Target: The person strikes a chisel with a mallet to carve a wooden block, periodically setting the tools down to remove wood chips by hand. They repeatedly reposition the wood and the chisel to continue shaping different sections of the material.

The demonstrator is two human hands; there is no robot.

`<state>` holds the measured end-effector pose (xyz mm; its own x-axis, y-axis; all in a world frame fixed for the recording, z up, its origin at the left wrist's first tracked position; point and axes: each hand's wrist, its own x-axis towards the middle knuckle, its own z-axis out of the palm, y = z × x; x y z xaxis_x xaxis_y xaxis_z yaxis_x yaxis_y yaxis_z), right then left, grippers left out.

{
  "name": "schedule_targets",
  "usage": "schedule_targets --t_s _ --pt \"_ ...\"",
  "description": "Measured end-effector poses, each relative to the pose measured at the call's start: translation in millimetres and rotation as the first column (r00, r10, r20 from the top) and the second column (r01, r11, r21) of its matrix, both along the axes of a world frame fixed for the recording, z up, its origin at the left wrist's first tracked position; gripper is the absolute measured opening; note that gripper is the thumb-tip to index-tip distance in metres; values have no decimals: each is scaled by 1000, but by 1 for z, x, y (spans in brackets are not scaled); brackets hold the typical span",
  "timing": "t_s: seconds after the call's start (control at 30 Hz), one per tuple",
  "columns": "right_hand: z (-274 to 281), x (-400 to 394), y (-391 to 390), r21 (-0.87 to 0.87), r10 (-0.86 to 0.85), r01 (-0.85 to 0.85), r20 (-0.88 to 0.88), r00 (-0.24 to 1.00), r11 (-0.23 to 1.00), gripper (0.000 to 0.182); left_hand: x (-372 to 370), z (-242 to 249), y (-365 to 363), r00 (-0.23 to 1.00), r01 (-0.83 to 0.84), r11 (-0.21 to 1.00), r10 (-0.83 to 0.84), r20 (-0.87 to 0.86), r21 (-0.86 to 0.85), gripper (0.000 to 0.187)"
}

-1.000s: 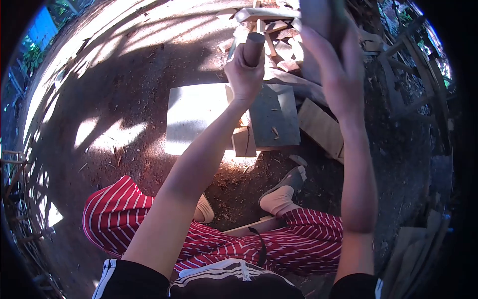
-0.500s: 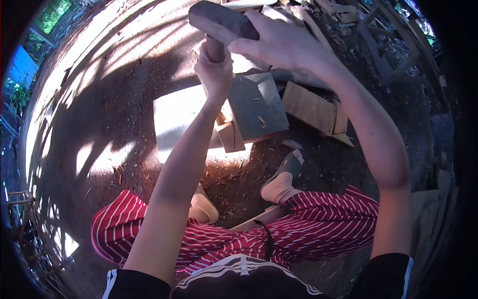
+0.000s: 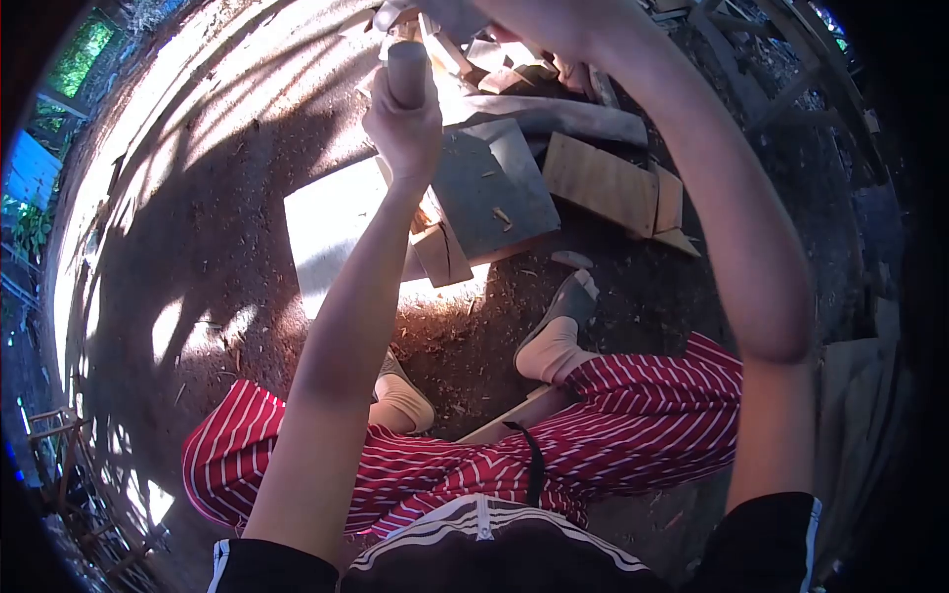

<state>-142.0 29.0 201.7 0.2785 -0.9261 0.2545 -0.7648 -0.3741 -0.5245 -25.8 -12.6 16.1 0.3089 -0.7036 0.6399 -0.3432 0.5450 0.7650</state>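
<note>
My left hand (image 3: 403, 138) is wrapped round a thick cylindrical wooden handle (image 3: 407, 74), whose round top end points up; its lower end is hidden by the hand. At the top edge of the view, my right hand (image 3: 554, 22) holds a dark wooden block (image 3: 457, 18), partly cut off by the frame. The block is apart from the handle's top. Beyond my left wrist, a short piece of wood (image 3: 442, 255) with a dark crack leans by a grey board (image 3: 494, 183) with chips on it. A sunlit pale board (image 3: 331, 227) lies to the left.
A plywood box-like piece (image 3: 603, 183) lies right of the boards, with a curved log (image 3: 563, 117) behind it. Wood scraps (image 3: 504, 74) are heaped further back. My feet (image 3: 559, 331) rest on the dirt floor (image 3: 227, 227), strewn with shavings. A timber frame (image 3: 791, 89) stands at the right.
The dark block, earlier over the handle's top, has moved up and away with my right hand, uncovering the handle's end. My left hand has shifted slightly left and lower in view.
</note>
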Motion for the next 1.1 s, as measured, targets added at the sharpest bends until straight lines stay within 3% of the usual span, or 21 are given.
schedule_targets --t_s 0.07,0.1,0.13,0.2,0.23,0.27,0.3,0.37,0.4,0.5,0.57,0.6,0.67,0.73,0.8,0.87,0.9,0.97,1.07,1.1 --pt "-22 3 3 43 -59 69 -198 978 997 68 6 7 1 999 9 987 -15 38 163 30" --pt "-30 2 7 50 -92 111 -290 953 993 70 9 6 1 996 84 989 -82 -26 119 31" --pt "-35 -3 12 128 -12 34 -173 985 991 70 10 4 1 996 91 991 -90 -18 102 31" --pt "14 -4 18 243 44 49 -365 930 969 67 5 4 2 999 32 999 -32 44 1 31" --pt "7 -12 15 42 184 -182 -50 982 982 61 4 0 0 999 45 999 -46 21 10 33" --pt "19 -15 19 253 112 -109 4 994 961 54 4 2 4 997 57 991 -62 39 118 36" --pt "6 -15 19 274 109 -106 4 994 956 54 2 6 8 997 65 985 -71 32 161 34" --pt "-14 -8 14 -46 151 -144 354 923 989 58 3 10 10 997 64 982 -70 32 179 32" --pt "-9 -4 22 121 14 8 -177 984 993 60 5 9 12 996 94 986 -94 -7 135 28" --pt "-41 -17 25 73 -21 35 -176 984 997 59 3 3 5 990 141 988 -141 -12 61 21" --pt "-66 -22 33 290 -171 79 309 935 954 60 1 4 12 993 120 986 -119 -16 119 15" --pt "-78 -24 39 294 -167 74 304 938 953 60 1 1 12 993 114 986 -112 -22 122 15" --pt "-104 -24 58 459 -283 -118 709 645 880 64 5 1 6 994 111 990 -110 -11 91 23" --pt "-156 -20 78 562 -417 -32 650 636 827 62 9 7 2 986 163 986 -162 -40 23 20" --pt "-202 -14 103 588 -453 273 182 873 762 58 16 11 -3 932 357 912 -335 -137 202 18" --pt "-220 1 128 293 -239 261 -110 965 920 61 14 10 -4 914 396 892 -358 -193 218 19" --pt "-220 9 136 295 -238 259 -106 965 920 61 11 11 -2 940 334 919 -307 -152 208 19" --pt "-221 21 147 330 -35 129 -276 960 935 58 5 12 -2 961 270 943 -252 -109 195 20" --pt "-231 29 157 358 -32 127 -258 966 925 49 9 5 -9 989 135 983 -126 -80 127 21" --pt "-231 30 156 356 -26 119 -254 967 927 49 16 -6 -24 995 11 997 -4 -96 76 21"
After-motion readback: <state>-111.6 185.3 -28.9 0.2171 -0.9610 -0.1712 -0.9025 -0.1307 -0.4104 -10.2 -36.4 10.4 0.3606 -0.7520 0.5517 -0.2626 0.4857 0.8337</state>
